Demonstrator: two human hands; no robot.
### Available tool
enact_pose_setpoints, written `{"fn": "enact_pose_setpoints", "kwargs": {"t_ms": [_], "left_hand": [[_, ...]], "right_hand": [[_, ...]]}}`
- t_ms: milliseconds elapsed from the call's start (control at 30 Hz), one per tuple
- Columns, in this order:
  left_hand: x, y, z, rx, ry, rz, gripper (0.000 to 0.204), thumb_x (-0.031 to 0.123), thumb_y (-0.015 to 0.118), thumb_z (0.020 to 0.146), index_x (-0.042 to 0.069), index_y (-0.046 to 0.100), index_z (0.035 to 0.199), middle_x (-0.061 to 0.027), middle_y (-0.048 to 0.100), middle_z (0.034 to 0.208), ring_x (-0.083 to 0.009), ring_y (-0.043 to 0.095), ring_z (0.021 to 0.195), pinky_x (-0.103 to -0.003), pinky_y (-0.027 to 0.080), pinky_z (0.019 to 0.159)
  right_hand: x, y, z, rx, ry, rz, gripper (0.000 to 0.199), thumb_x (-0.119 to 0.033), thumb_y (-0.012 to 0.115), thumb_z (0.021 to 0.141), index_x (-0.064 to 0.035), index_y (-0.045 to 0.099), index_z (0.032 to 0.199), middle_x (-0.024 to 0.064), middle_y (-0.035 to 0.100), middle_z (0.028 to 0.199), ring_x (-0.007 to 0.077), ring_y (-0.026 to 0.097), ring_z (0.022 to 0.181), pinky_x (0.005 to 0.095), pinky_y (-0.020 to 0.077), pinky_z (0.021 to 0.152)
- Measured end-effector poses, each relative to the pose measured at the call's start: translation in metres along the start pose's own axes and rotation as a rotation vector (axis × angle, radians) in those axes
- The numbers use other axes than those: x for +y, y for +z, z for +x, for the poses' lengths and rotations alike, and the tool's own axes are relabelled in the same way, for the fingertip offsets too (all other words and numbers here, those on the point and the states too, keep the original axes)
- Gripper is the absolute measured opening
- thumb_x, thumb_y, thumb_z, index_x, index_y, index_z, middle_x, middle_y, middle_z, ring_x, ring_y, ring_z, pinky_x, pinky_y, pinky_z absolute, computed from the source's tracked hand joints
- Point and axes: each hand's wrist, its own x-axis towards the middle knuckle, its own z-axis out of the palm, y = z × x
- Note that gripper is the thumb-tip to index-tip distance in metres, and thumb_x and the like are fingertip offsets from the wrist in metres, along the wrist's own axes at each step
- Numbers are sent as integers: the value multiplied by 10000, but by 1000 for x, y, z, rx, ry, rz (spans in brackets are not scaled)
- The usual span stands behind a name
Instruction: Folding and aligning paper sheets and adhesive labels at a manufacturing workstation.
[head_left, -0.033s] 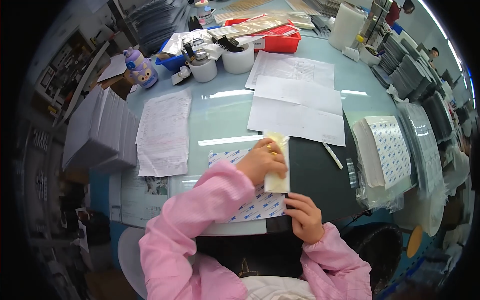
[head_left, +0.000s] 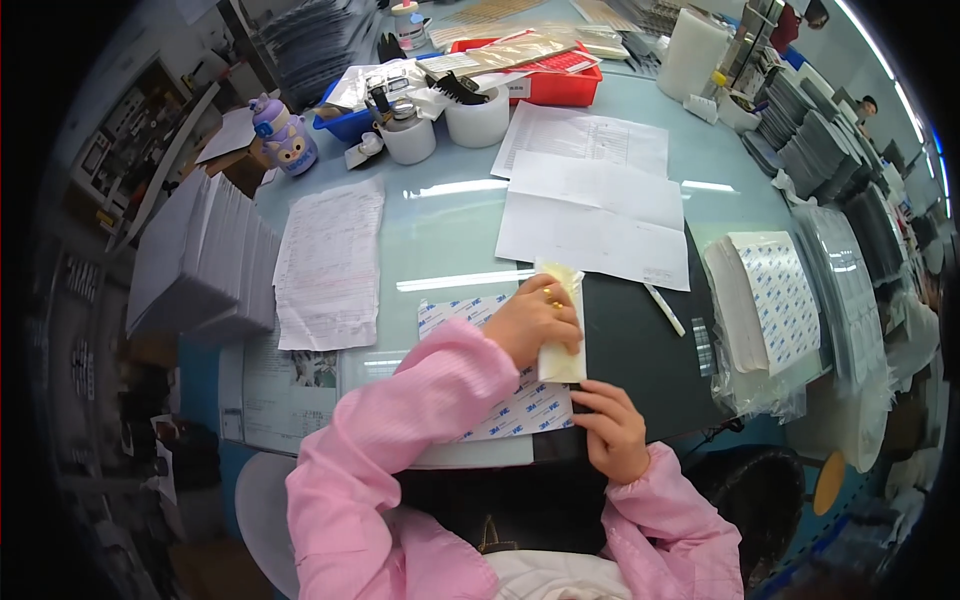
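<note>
My left hand [head_left: 538, 322], with yellow marks on its fingers, is closed over a flat, cream-coloured oblong block [head_left: 562, 362] with a whitish, wrapper-like edge. The block lies lengthwise across the right part of a white backing sheet [head_left: 500, 418] printed in blue, and the hand hides its middle. At the sheet's right edge rests my right hand [head_left: 612, 430], its fingers stretched out and touching the edge just below the block. Both forearms wear pink sleeves. Beneath the sheet's right side lies a black mat [head_left: 640, 350].
A white pen-like stick [head_left: 664, 311] lies right of the block. Paper sheets [head_left: 590, 220] lie beyond, another printed page [head_left: 330, 265] to the left. A paper stack [head_left: 200, 260] stands far left, a bagged stack of blue-printed sheets [head_left: 785, 300] right. Tape rolls [head_left: 478, 122] and a red bin [head_left: 570, 88] stand behind.
My left hand and the cream block have shifted slightly to the right across the sheet. My right hand stays almost in place at the sheet's edge.
</note>
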Motion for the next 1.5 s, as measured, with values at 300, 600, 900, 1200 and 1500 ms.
{"fn": "enact_pose_setpoints", "kwargs": {"t_ms": [300,600,900,1200,1500], "left_hand": [[91,-115,-127,169,-335,463,92,135,707,740,221,719,771,63,735,938,-185,646,967,-435,386,1042],[130,-118,-252,-189,-975,358,882,315,767,767,77,361,1513,-185,292,1587,-381,178,1500,-574,15,1203],[130,-14,-176,84,-686,267,783,291,800,769,54,472,1439,-230,337,1552,-436,302,1439,-538,228,1175],[131,-15,-167,712,-878,-323,617,136,728,874,22,448,1412,-212,496,1410,-311,507,1277,-395,430,1045],[140,-15,-186,922,-947,-808,441,124,638,973,-34,461,1345,-111,644,1177,-133,612,996,-267,499,884]], "right_hand": [[7,-17,-16,85,316,228,275,142,495,854,25,707,985,167,674,1190,260,659,1081,301,496,933],[12,-32,27,-76,857,1072,567,22,529,923,58,368,1465,208,403,1509,334,451,1376,394,436,1092],[16,-21,65,-157,1060,1018,506,-195,635,955,26,477,1383,125,670,1144,152,654,994,248,501,681],[-13,35,64,-139,605,874,221,-208,590,1013,5,630,975,5,658,865,34,569,759,198,466,669],[-28,-4,54,-542,547,667,261,-157,495,1044,43,604,1169,57,685,946,94,632,803,248,540,707]]}}
